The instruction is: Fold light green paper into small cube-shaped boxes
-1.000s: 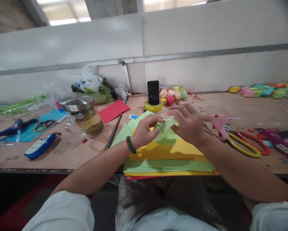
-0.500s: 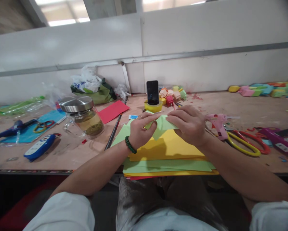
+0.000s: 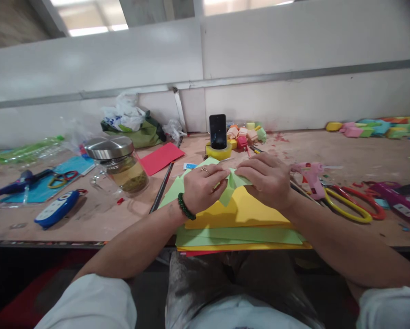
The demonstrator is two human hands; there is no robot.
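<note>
A small folded piece of light green paper is held between both hands above a stack of sheets. My left hand, with a ring and a green bead bracelet, pinches its left side. The paper's right side is gripped by my right hand, fingers curled over it. Beneath them lies a yellow sheet on top of green sheets at the table's front edge. More green paper shows behind my left hand.
Behind the hands a phone stands in a yellow tape roll, beside small paper pieces. On the left are a glass jug and a blue-white tool. A pink glue gun and scissors lie right.
The fingers of my left hand have curled in and moved slightly right, closing on the green paper. Its lower corner has shifted a little down and right. My right hand has barely moved.
</note>
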